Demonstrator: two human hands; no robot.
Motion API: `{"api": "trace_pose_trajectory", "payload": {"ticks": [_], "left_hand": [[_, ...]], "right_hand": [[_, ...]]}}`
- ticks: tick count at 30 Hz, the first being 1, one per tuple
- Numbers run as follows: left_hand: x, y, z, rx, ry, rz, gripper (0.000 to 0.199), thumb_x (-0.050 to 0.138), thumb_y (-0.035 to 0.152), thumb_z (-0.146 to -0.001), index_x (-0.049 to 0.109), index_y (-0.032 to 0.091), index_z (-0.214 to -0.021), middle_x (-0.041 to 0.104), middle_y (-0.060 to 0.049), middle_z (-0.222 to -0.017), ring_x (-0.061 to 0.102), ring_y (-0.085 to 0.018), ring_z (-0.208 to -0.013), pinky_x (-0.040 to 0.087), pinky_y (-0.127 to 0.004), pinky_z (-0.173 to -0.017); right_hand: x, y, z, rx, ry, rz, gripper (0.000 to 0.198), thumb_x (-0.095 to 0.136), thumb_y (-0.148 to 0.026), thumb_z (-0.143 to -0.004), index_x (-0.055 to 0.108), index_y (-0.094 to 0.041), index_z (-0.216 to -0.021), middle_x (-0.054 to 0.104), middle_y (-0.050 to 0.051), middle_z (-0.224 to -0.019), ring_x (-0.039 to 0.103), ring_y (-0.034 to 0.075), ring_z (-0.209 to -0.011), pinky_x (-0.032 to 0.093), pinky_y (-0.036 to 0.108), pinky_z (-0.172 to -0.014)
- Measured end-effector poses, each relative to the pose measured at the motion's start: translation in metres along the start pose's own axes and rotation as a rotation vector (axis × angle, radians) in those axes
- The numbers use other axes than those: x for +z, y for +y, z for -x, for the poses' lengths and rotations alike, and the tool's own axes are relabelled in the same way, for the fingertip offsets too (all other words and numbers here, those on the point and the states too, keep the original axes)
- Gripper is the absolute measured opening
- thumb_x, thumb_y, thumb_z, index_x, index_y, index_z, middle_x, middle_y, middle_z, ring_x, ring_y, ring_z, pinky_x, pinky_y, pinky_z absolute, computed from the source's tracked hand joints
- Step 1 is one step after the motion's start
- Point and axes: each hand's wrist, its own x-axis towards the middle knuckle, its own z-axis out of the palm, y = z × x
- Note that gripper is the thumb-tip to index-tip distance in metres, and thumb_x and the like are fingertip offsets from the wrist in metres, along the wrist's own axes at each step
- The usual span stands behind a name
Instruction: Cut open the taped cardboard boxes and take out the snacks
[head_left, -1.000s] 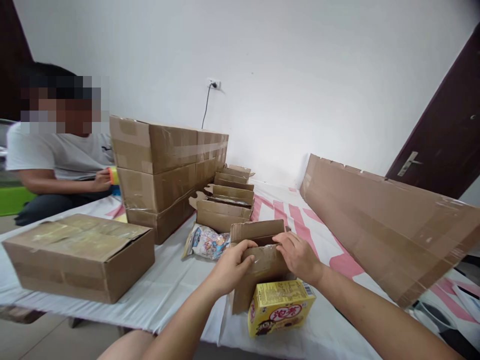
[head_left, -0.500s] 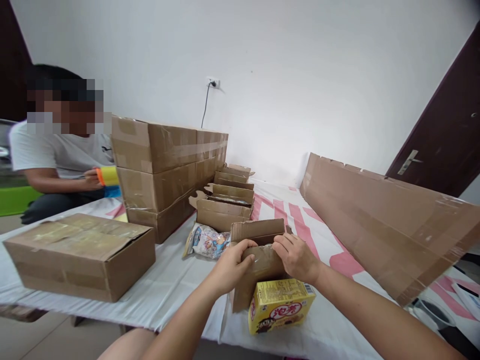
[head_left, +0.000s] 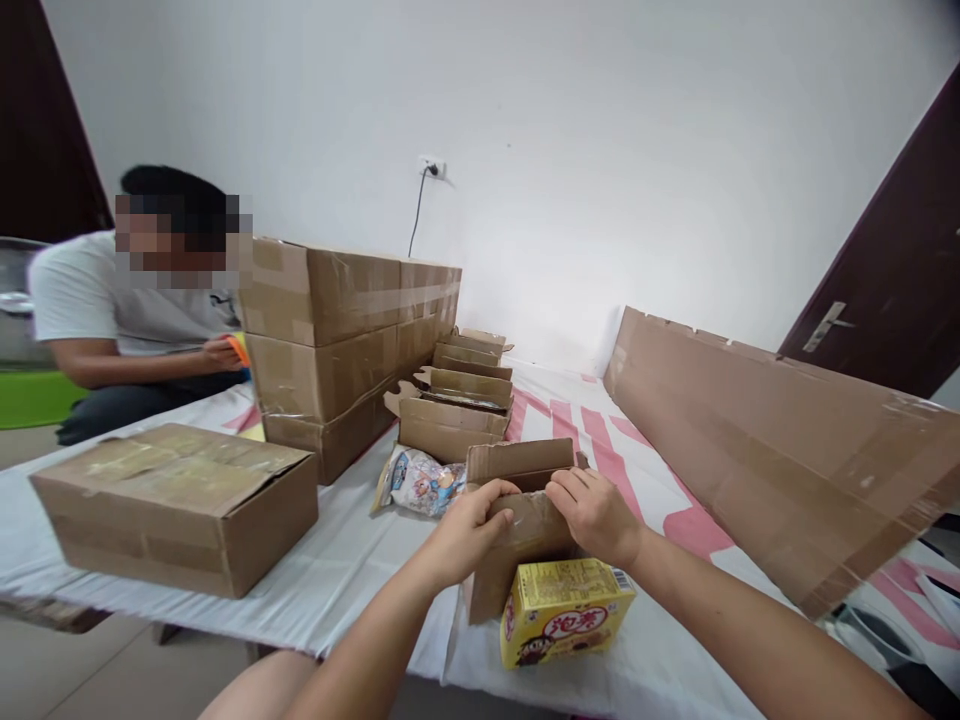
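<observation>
A small open cardboard box (head_left: 525,540) stands on the cloth in front of me, its far flap raised. My left hand (head_left: 466,535) grips the near flap at its left, thumb on the near side and fingers over the top edge. At the right end of the same edge, my right hand (head_left: 596,512) is closed on the cardboard with curled fingers. The box's inside is mostly hidden. A yellow printed carton (head_left: 568,613) touches or nearly touches the box's near side. Just beyond my left hand lies a printed plastic packet (head_left: 426,482).
Stacked taped boxes (head_left: 356,335) form a wall at left, with a row of open boxes (head_left: 454,420) alongside. A closed box (head_left: 176,505) sits near left. A long cardboard panel (head_left: 757,440) leans at right. Another person (head_left: 142,320) sits behind the stack.
My view has shifted slightly. The other person leans further right, and the orange and yellow thing in their hand is now mostly behind the stack. Both my hands stay on the box.
</observation>
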Motion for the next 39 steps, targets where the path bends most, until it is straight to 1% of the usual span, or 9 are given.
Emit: {"api": "trace_pose_trajectory", "payload": {"ticks": [7, 13, 14, 17, 20, 25, 28, 32, 39], "left_hand": [[-0.001, -0.002, 0.0, -0.019, 0.014, 0.004, 0.03, 0.048, 0.025, -0.082, 0.061, 0.02, -0.108, 0.068, -0.006, -0.11, 0.059, -0.023, -0.1, 0.044, -0.032, -0.087], [-0.006, -0.007, -0.002, -0.023, -0.004, 0.089, 0.037, 0.044, 0.021, -0.082, 0.057, 0.019, -0.116, 0.065, -0.007, -0.119, 0.057, -0.023, -0.11, 0.043, -0.035, -0.096], [-0.006, -0.008, -0.002, -0.013, -0.01, 0.101, 0.039, 0.044, 0.019, -0.08, 0.057, 0.02, -0.117, 0.064, -0.007, -0.121, 0.056, -0.023, -0.112, 0.042, -0.035, -0.097], [-0.006, -0.01, -0.001, 0.004, -0.012, 0.129, 0.044, 0.044, 0.014, -0.076, 0.055, 0.02, -0.119, 0.063, -0.006, -0.121, 0.056, -0.022, -0.113, 0.043, -0.036, -0.099], [-0.006, -0.011, -0.001, 0.01, -0.003, 0.165, 0.043, 0.046, 0.016, -0.078, 0.053, 0.02, -0.12, 0.063, -0.006, -0.12, 0.056, -0.022, -0.111, 0.043, -0.036, -0.098], [-0.006, -0.013, -0.003, 0.045, -0.035, 0.237, 0.043, 0.046, 0.016, -0.08, 0.051, 0.019, -0.122, 0.064, -0.007, -0.119, 0.058, -0.021, -0.107, 0.046, -0.035, -0.095], [-0.006, -0.013, -0.004, 0.069, -0.009, 0.213, 0.042, 0.044, 0.014, -0.079, 0.054, 0.019, -0.12, 0.065, -0.006, -0.119, 0.058, -0.02, -0.107, 0.044, -0.035, -0.098], [-0.007, -0.014, -0.004, 0.079, -0.011, 0.21, 0.043, 0.044, 0.014, -0.079, 0.056, 0.019, -0.12, 0.066, -0.006, -0.115, 0.059, -0.019, -0.105, 0.044, -0.034, -0.098], [-0.005, -0.015, -0.004, 0.043, -0.011, 0.23, 0.04, 0.047, 0.019, -0.083, 0.054, 0.019, -0.122, 0.067, -0.006, -0.113, 0.06, -0.02, -0.103, 0.048, -0.032, -0.091]], "right_hand": [[0.005, 0.001, 0.007, -0.019, 0.042, -0.007, 0.025, 0.036, -0.009, -0.095, 0.059, -0.016, -0.089, 0.066, 0.008, -0.089, 0.052, 0.018, -0.074, 0.038, 0.033, -0.068], [-0.002, -0.011, 0.006, 0.1, 0.084, -0.151, 0.021, 0.039, -0.009, -0.093, 0.058, -0.016, -0.092, 0.065, 0.012, -0.11, 0.056, 0.021, -0.089, 0.043, 0.036, -0.078], [-0.005, -0.013, 0.003, 0.087, 0.076, -0.184, 0.021, 0.039, -0.009, -0.093, 0.059, -0.016, -0.095, 0.064, 0.012, -0.112, 0.055, 0.021, -0.091, 0.044, 0.036, -0.08], [-0.014, -0.015, -0.009, -0.116, -0.034, -0.233, 0.026, 0.041, -0.008, -0.091, 0.059, -0.019, -0.106, 0.062, 0.008, -0.105, 0.053, 0.019, -0.086, 0.043, 0.033, -0.075], [-0.022, -0.01, -0.031, -0.331, -0.207, -0.215, 0.023, 0.046, -0.01, -0.09, 0.061, -0.024, -0.102, 0.061, 0.004, -0.099, 0.051, 0.017, -0.084, 0.04, 0.031, -0.072], [-0.025, -0.009, -0.067, -0.486, -0.397, -0.172, 0.009, 0.056, -0.018, -0.089, 0.064, -0.021, -0.09, 0.061, 0.005, -0.091, 0.051, 0.019, -0.087, 0.038, 0.032, -0.071], [-0.022, -0.015, -0.079, -0.562, -0.425, -0.133, 0.009, 0.056, -0.019, -0.09, 0.065, -0.019, -0.087, 0.064, 0.005, -0.089, 0.053, 0.02, -0.09, 0.039, 0.033, -0.075], [-0.02, -0.018, -0.08, -0.642, -0.408, -0.098, 0.012, 0.056, -0.019, -0.09, 0.065, -0.016, -0.082, 0.064, 0.006, -0.084, 0.055, 0.02, -0.084, 0.039, 0.035, -0.079], [-0.023, -0.011, -0.072, -0.605, -0.371, -0.089, 0.014, 0.05, -0.016, -0.093, 0.061, -0.019, -0.086, 0.064, 0.004, -0.086, 0.054, 0.018, -0.083, 0.037, 0.032, -0.071]]}}
